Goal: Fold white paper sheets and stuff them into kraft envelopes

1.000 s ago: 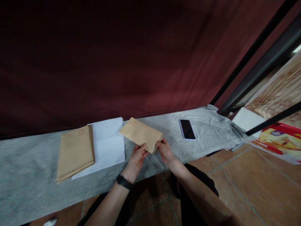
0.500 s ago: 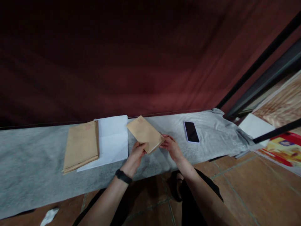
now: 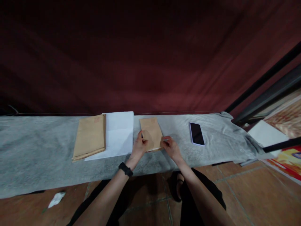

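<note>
A brown paper envelope (image 3: pixel 152 131) is between my hands, its near edge toward me and a whitish strip showing along that edge. My left hand (image 3: pixel 140 145), with a black band on the wrist, pinches its left side. At the near right corner, my right hand (image 3: pixel 171 147) has its fingers closed on the envelope. To the left, a stack of brown envelopes (image 3: pixel 90 135) partly covers white paper sheets (image 3: pixel 121 133).
A grey cloth (image 3: pixel 35 150) covers the long, narrow surface. A phone (image 3: pixel 197 134) lies to the right of my hands. Behind hangs a dark red curtain (image 3: pixel 141 62). Dark bars (image 3: pixel 265 78) and a printed box (image 3: pixel 288 163) are at the far right.
The envelope has turned from slanting to nearly straight in front of me and sits lower toward the cloth. Both hands have shifted their grip on its sides. The camera view has shifted slightly.
</note>
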The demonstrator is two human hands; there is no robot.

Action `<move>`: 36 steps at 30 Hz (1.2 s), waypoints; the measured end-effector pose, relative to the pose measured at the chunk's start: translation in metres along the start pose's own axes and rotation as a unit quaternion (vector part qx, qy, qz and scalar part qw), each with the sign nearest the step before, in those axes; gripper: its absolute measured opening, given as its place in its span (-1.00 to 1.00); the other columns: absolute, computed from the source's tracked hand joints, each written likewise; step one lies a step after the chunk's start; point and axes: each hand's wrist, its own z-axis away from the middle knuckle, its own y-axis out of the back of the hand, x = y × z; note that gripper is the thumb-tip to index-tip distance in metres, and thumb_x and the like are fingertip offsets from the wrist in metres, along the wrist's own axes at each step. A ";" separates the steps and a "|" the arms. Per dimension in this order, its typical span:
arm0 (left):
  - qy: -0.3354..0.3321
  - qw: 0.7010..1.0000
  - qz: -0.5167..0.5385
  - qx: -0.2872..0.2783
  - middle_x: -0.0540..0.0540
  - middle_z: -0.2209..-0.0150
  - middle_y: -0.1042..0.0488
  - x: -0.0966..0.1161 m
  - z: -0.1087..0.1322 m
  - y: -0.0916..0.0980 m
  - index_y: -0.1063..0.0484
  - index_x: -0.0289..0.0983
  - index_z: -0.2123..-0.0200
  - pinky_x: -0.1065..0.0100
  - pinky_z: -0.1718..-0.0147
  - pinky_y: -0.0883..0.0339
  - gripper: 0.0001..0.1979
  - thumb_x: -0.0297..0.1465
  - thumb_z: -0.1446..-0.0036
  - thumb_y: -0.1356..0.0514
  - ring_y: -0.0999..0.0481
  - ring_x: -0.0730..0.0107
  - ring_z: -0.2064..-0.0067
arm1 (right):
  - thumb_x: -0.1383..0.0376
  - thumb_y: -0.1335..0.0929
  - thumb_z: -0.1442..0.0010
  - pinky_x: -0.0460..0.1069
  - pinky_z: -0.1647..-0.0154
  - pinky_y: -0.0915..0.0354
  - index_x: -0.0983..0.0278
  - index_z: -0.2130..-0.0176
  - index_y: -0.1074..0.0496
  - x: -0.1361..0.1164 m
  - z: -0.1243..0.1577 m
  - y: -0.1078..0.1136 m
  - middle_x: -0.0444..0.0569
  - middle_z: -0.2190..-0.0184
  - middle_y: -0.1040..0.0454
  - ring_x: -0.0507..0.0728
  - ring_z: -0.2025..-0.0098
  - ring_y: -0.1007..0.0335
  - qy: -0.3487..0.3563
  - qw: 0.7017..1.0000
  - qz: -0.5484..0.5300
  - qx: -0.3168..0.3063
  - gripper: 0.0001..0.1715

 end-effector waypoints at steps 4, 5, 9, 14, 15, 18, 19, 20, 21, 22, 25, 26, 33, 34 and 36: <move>-0.152 0.972 -0.179 -0.016 -0.24 -0.13 -0.38 -0.006 0.010 0.006 -0.35 -0.24 -0.15 0.06 -0.20 -0.20 -0.36 -0.51 0.07 -0.30 -0.38 0.02 -0.17 | 0.23 -0.33 -0.12 0.01 0.31 -0.27 0.16 0.09 -0.48 0.003 0.004 -0.003 -0.07 0.42 -0.56 0.20 0.34 -0.51 0.003 0.998 0.063 -0.005 -0.67; -0.176 0.961 -0.210 -0.034 -0.25 -0.22 -0.31 -0.006 0.014 0.007 -0.36 -0.22 -0.15 0.02 -0.24 -0.14 -0.36 -0.49 0.06 -0.32 -0.30 -0.01 -0.25 | 0.24 -0.33 -0.13 0.01 0.31 -0.27 0.17 0.08 -0.48 0.003 0.004 -0.003 -0.06 0.41 -0.56 0.20 0.33 -0.51 0.002 0.998 0.069 -0.006 -0.67; -0.212 0.922 -0.301 -0.123 -0.22 -0.31 -0.24 -0.005 0.027 0.011 -0.36 -0.18 -0.15 -0.06 -0.27 -0.08 -0.41 -0.45 -0.01 -0.31 -0.20 -0.05 -0.33 | 0.27 -0.35 -0.12 0.01 0.29 -0.28 0.18 0.09 -0.49 0.004 0.005 -0.004 -0.04 0.42 -0.56 0.21 0.30 -0.52 0.002 0.998 0.067 -0.009 -0.68; -0.241 0.901 -0.318 -0.169 -0.20 -0.27 -0.31 0.000 0.032 0.016 -0.38 -0.15 -0.11 0.00 -0.28 -0.08 -0.55 -0.45 -0.13 -0.23 -0.23 0.03 -0.33 | 0.28 -0.40 -0.08 0.00 0.30 -0.25 0.15 0.14 -0.52 0.001 0.008 -0.003 -0.07 0.43 -0.55 0.20 0.33 -0.50 0.012 0.999 0.038 0.011 -0.72; -0.243 0.899 -0.319 -0.178 -0.20 -0.27 -0.32 0.000 0.033 0.018 -0.39 -0.15 -0.11 0.01 -0.29 -0.07 -0.56 -0.46 -0.14 -0.22 -0.23 0.04 -0.33 | 0.28 -0.40 -0.09 -0.01 0.30 -0.24 0.15 0.14 -0.51 0.000 0.009 -0.003 -0.07 0.42 -0.56 0.19 0.34 -0.50 0.013 0.999 0.049 0.013 -0.72; -0.238 0.901 -0.306 -0.196 -0.21 -0.25 -0.35 0.002 0.033 0.020 -0.40 -0.16 -0.11 0.04 -0.31 -0.04 -0.58 -0.46 -0.17 -0.19 -0.26 0.06 -0.32 | 0.30 -0.37 -0.13 -0.01 0.30 -0.22 0.15 0.10 -0.51 -0.001 0.010 -0.003 -0.07 0.42 -0.56 0.19 0.35 -0.49 0.014 0.995 0.100 0.008 -0.70; -0.235 0.905 -0.294 -0.200 -0.21 -0.25 -0.36 0.003 0.033 0.021 -0.41 -0.16 -0.09 0.05 -0.31 -0.03 -0.59 -0.47 -0.16 -0.19 -0.27 0.07 -0.31 | 0.29 -0.37 -0.15 -0.01 0.31 -0.22 0.15 0.08 -0.50 -0.001 0.011 -0.002 -0.07 0.42 -0.56 0.18 0.35 -0.49 0.014 0.993 0.114 0.005 -0.70; -0.231 0.910 -0.279 -0.202 -0.22 -0.24 -0.37 0.003 0.033 0.021 -0.42 -0.17 -0.07 0.06 -0.31 -0.03 -0.61 -0.48 -0.15 -0.20 -0.29 0.06 -0.31 | 0.29 -0.37 -0.16 -0.01 0.31 -0.22 0.15 0.08 -0.50 -0.002 0.011 -0.002 -0.07 0.43 -0.56 0.18 0.35 -0.49 0.013 0.992 0.125 0.002 -0.71; -0.228 0.916 -0.262 -0.203 -0.24 -0.22 -0.39 0.004 0.033 0.021 -0.44 -0.17 -0.05 0.07 -0.31 -0.03 -0.62 -0.49 -0.14 -0.20 -0.30 0.05 -0.30 | 0.28 -0.37 -0.17 -0.02 0.31 -0.22 0.15 0.07 -0.50 -0.003 0.011 -0.002 -0.07 0.43 -0.56 0.18 0.36 -0.49 0.012 0.991 0.135 -0.001 -0.71; -0.226 0.922 -0.242 -0.201 -0.25 -0.20 -0.41 0.003 0.033 0.021 -0.46 -0.17 -0.02 0.08 -0.30 -0.04 -0.63 -0.50 -0.12 -0.21 -0.32 0.04 -0.28 | 0.28 -0.37 -0.18 -0.02 0.31 -0.22 0.15 0.07 -0.50 -0.004 0.012 -0.001 -0.07 0.44 -0.56 0.18 0.36 -0.49 0.011 0.989 0.148 -0.006 -0.71; -0.240 0.939 -0.168 -0.178 -0.25 -0.09 -0.49 0.001 0.035 0.018 -0.49 -0.16 0.07 0.12 -0.28 -0.09 -0.68 -0.52 -0.09 -0.23 -0.41 0.05 -0.22 | 0.26 -0.35 -0.22 0.00 0.30 -0.23 0.16 0.03 -0.48 -0.007 0.013 0.000 -0.04 0.42 -0.56 0.20 0.34 -0.50 0.009 0.980 0.200 -0.021 -0.70; -0.250 0.942 -0.148 -0.168 -0.25 -0.05 -0.52 0.000 0.035 0.018 -0.49 -0.15 0.09 0.14 -0.26 -0.12 -0.70 -0.52 -0.09 -0.22 -0.43 0.06 -0.19 | 0.26 -0.34 -0.23 0.00 0.29 -0.24 0.16 0.01 -0.47 -0.009 0.013 0.001 -0.03 0.41 -0.57 0.21 0.34 -0.51 0.011 0.976 0.218 -0.025 -0.69; -0.283 0.910 -0.253 -0.166 -0.26 -0.05 -0.50 0.005 0.043 0.014 -0.46 -0.20 0.07 0.06 -0.24 -0.18 -0.65 -0.64 -0.15 -0.07 -0.42 0.05 -0.20 | 0.25 -0.29 -0.32 0.02 0.24 -0.31 0.21 -0.08 -0.42 -0.018 0.015 0.003 0.06 0.29 -0.61 0.23 0.25 -0.56 0.028 0.943 0.325 -0.062 -0.65; -0.278 0.893 -0.302 -0.182 -0.26 -0.09 -0.47 0.009 0.044 0.015 -0.43 -0.22 0.02 0.05 -0.25 -0.18 -0.61 -0.65 -0.17 -0.04 -0.39 0.08 -0.23 | 0.25 -0.27 -0.34 0.02 0.22 -0.32 0.23 -0.10 -0.40 -0.019 0.015 0.003 0.06 0.27 -0.62 0.23 0.23 -0.57 0.024 0.937 0.342 -0.072 -0.64; -0.279 0.844 -0.409 -0.207 -0.27 -0.15 -0.42 0.016 0.046 0.015 -0.37 -0.26 -0.06 0.05 -0.24 -0.20 -0.58 -0.67 -0.20 0.01 -0.35 0.12 -0.27 | 0.25 -0.25 -0.36 0.02 0.18 -0.34 0.24 -0.13 -0.36 -0.023 0.015 0.004 0.06 0.23 -0.62 0.23 0.18 -0.58 0.013 0.923 0.373 -0.089 -0.62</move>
